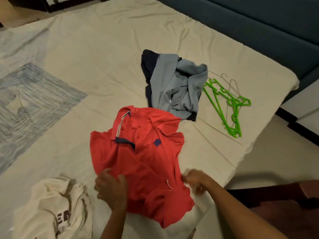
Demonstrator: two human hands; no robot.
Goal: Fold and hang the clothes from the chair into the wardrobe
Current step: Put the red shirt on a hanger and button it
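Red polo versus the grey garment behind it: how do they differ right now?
The red polo lies spread out, collar away from the person, while the grey garment sits bunched in a heap over dark clothing. The left hand and right hand grip the polo's near part; nothing touches the grey garment. The polo shows a dark chest logo; the grey one shows none. Both rest on the bed sheet.

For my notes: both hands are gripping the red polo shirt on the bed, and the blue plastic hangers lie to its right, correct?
Nearly: the head view shows the plastic hangers are green, not blue. Both hands, left and right, do grip the red polo shirt.
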